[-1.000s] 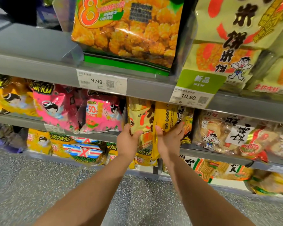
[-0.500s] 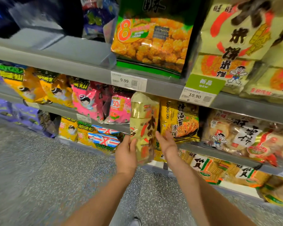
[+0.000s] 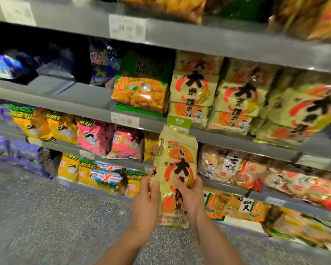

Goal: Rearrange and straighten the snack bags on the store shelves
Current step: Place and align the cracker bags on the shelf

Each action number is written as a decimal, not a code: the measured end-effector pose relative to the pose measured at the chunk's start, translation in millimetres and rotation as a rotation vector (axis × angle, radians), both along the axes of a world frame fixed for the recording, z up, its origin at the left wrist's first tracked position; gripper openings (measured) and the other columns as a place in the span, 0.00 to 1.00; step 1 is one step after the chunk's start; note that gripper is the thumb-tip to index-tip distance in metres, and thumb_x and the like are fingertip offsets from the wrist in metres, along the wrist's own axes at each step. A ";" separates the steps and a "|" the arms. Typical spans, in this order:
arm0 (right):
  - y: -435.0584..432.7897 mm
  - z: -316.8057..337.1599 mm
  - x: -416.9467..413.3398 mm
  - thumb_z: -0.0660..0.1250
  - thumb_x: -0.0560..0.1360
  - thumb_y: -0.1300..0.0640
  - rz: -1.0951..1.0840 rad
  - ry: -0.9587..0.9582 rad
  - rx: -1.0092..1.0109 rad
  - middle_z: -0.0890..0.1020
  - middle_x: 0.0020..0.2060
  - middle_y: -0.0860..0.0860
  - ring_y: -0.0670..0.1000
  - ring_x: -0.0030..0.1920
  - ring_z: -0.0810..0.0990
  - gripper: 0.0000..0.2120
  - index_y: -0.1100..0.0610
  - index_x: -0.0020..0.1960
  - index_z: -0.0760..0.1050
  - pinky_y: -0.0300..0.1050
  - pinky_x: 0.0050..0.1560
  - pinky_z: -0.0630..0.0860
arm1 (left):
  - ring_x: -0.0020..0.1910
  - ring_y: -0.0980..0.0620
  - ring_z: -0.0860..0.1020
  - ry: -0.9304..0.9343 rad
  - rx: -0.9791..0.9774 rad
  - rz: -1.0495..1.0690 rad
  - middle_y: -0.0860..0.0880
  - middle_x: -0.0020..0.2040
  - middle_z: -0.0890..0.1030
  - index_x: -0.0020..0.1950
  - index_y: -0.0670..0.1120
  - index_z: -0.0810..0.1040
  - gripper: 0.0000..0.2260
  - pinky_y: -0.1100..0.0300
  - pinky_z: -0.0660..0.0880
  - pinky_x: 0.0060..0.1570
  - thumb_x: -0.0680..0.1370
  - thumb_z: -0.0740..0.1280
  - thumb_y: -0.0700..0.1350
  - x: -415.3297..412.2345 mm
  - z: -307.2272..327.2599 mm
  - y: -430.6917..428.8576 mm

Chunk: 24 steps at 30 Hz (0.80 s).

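A tall pale-yellow rice cracker bag [image 3: 177, 159] with red rings and black characters stands upright in front of the shelves, clear of them. My left hand [image 3: 145, 202] grips its lower left edge. My right hand [image 3: 189, 196] lies on its front at the lower right, fingers spread over the print. Matching yellow rice cracker bags [image 3: 196, 88] stand in a row on the shelf above and to the right. The whole view is blurred by motion.
Grey metal shelves [image 3: 84, 101] run across the view with price tags [image 3: 125, 120] on their edges. An orange-and-green snack bag [image 3: 141, 92], pink bags [image 3: 96, 136], orange bags [image 3: 46, 125] and clear cracker packs [image 3: 227, 167] fill them. Speckled grey floor [image 3: 46, 217] lies below.
Both hands pulled the yellow bag out of the middle shelf and lifted it clear, turning its front toward me. The view tilted upward, showing higher shelves.
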State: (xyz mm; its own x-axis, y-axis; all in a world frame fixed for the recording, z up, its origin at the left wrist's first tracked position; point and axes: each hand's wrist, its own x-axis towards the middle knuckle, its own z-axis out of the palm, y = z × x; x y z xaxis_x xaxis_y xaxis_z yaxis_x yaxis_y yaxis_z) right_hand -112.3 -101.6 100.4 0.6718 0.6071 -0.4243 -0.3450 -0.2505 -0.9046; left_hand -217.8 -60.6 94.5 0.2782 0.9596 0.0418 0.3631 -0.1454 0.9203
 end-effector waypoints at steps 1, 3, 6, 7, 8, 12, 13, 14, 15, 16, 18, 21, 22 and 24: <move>-9.9 11.8 3.2 0.79 0.56 0.41 -0.017 -0.018 0.011 0.79 0.58 0.52 0.55 0.59 0.78 0.46 0.53 0.68 0.64 0.59 0.61 0.74 | 0.33 0.60 0.75 0.000 -0.003 -0.041 0.57 0.34 0.76 0.54 0.52 0.69 0.05 0.68 0.69 0.33 0.79 0.61 0.44 4.2 6.4 -7.8; -26.0 24.3 15.2 0.78 0.64 0.52 -0.054 -0.044 0.040 0.77 0.60 0.53 0.54 0.60 0.76 0.39 0.53 0.69 0.62 0.55 0.63 0.73 | 0.38 0.63 0.77 -0.025 -0.018 -0.117 0.60 0.41 0.78 0.58 0.57 0.66 0.11 0.67 0.70 0.38 0.78 0.62 0.48 14.5 19.7 -20.9; -41.8 48.3 35.1 0.76 0.66 0.54 -0.140 -0.187 0.095 0.72 0.62 0.48 0.51 0.65 0.69 0.39 0.51 0.71 0.59 0.45 0.65 0.66 | 0.50 0.54 0.78 0.021 -0.027 -0.214 0.54 0.54 0.79 0.68 0.55 0.62 0.23 0.60 0.74 0.49 0.74 0.59 0.59 39.8 40.8 -29.1; -45.7 58.0 42.4 0.76 0.66 0.54 -0.167 -0.252 0.102 0.70 0.60 0.45 0.49 0.65 0.68 0.39 0.51 0.71 0.59 0.43 0.63 0.64 | 0.53 0.50 0.78 0.051 -0.019 -0.253 0.51 0.59 0.78 0.71 0.52 0.59 0.28 0.55 0.74 0.53 0.74 0.58 0.61 50.3 47.9 -28.4; -49.0 67.9 50.7 0.76 0.66 0.54 -0.194 -0.317 0.120 0.70 0.59 0.44 0.47 0.63 0.69 0.37 0.49 0.69 0.60 0.41 0.62 0.64 | 0.58 0.48 0.76 0.066 -0.019 -0.292 0.50 0.64 0.75 0.73 0.52 0.57 0.29 0.53 0.73 0.57 0.75 0.58 0.60 61.2 57.1 -27.0; -46.9 102.3 83.0 0.75 0.65 0.47 -0.277 -0.593 0.089 0.74 0.54 0.40 0.46 0.59 0.72 0.29 0.44 0.61 0.65 0.44 0.60 0.70 | 0.67 0.56 0.66 0.019 -0.054 -0.409 0.61 0.66 0.63 0.75 0.53 0.51 0.29 0.62 0.62 0.62 0.78 0.59 0.56 98.9 92.1 -11.3; -42.4 109.9 90.6 0.73 0.67 0.44 -0.267 -0.657 0.054 0.72 0.55 0.39 0.43 0.60 0.70 0.29 0.44 0.63 0.64 0.42 0.60 0.67 | 0.67 0.54 0.67 0.020 -0.065 -0.417 0.59 0.68 0.64 0.75 0.53 0.50 0.30 0.61 0.63 0.63 0.78 0.59 0.57 107.1 99.5 -4.6; -36.2 118.6 97.3 0.71 0.69 0.42 -0.251 -0.714 0.019 0.70 0.57 0.40 0.43 0.62 0.67 0.31 0.48 0.68 0.63 0.42 0.62 0.66 | 0.67 0.52 0.68 0.025 -0.076 -0.414 0.57 0.69 0.65 0.76 0.53 0.50 0.30 0.60 0.67 0.62 0.78 0.59 0.57 114.6 105.5 2.8; -28.6 124.1 104.6 0.68 0.71 0.41 -0.231 -0.763 -0.010 0.71 0.62 0.44 0.45 0.64 0.67 0.33 0.51 0.70 0.62 0.43 0.63 0.65 | 0.65 0.52 0.69 0.015 -0.087 -0.405 0.58 0.66 0.68 0.75 0.53 0.52 0.28 0.61 0.71 0.57 0.78 0.58 0.57 121.1 110.6 10.7; -19.4 131.3 110.7 0.65 0.73 0.41 -0.212 -0.810 -0.031 0.70 0.65 0.48 0.48 0.66 0.67 0.32 0.53 0.72 0.61 0.44 0.64 0.65 | 0.62 0.53 0.71 -0.005 -0.097 -0.399 0.60 0.61 0.70 0.74 0.52 0.55 0.26 0.64 0.71 0.49 0.79 0.58 0.55 126.4 114.2 19.8; -0.4 141.9 119.7 0.62 0.76 0.43 -0.181 -0.876 -0.061 0.69 0.67 0.53 0.52 0.67 0.66 0.30 0.54 0.73 0.60 0.46 0.65 0.64 | 0.63 0.51 0.72 -0.060 -0.103 -0.381 0.59 0.60 0.73 0.72 0.52 0.60 0.23 0.64 0.70 0.49 0.79 0.58 0.55 133.5 117.7 39.4; 26.2 151.2 123.6 0.59 0.78 0.45 -0.112 -0.874 -0.063 0.65 0.71 0.52 0.53 0.71 0.62 0.29 0.52 0.75 0.56 0.50 0.70 0.61 | 0.67 0.48 0.69 -0.105 -0.094 -0.347 0.51 0.68 0.71 0.75 0.51 0.54 0.28 0.54 0.68 0.63 0.78 0.58 0.57 136.5 119.2 66.5; 34.1 153.3 122.8 0.59 0.78 0.46 -0.065 -0.867 -0.069 0.62 0.73 0.51 0.52 0.73 0.59 0.29 0.51 0.76 0.54 0.50 0.71 0.59 | 0.65 0.49 0.70 -0.138 -0.081 -0.331 0.51 0.66 0.72 0.74 0.50 0.55 0.26 0.55 0.68 0.62 0.79 0.58 0.55 135.6 120.1 75.1; 48.6 154.9 120.0 0.59 0.78 0.47 0.046 -0.837 -0.061 0.57 0.75 0.48 0.50 0.75 0.55 0.31 0.48 0.76 0.49 0.49 0.72 0.56 | 0.62 0.51 0.72 -0.194 -0.044 -0.279 0.52 0.62 0.74 0.72 0.50 0.58 0.23 0.56 0.69 0.58 0.79 0.59 0.51 132.1 124.3 93.1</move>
State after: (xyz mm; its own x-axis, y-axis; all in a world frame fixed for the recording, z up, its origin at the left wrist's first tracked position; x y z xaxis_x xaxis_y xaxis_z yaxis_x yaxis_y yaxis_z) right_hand 7.8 -53.0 255.3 0.7547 0.6335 0.1707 0.4460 -0.3045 -0.8416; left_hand -85.7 32.5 218.8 0.5212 0.8498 0.0794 0.1330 -0.1727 0.9759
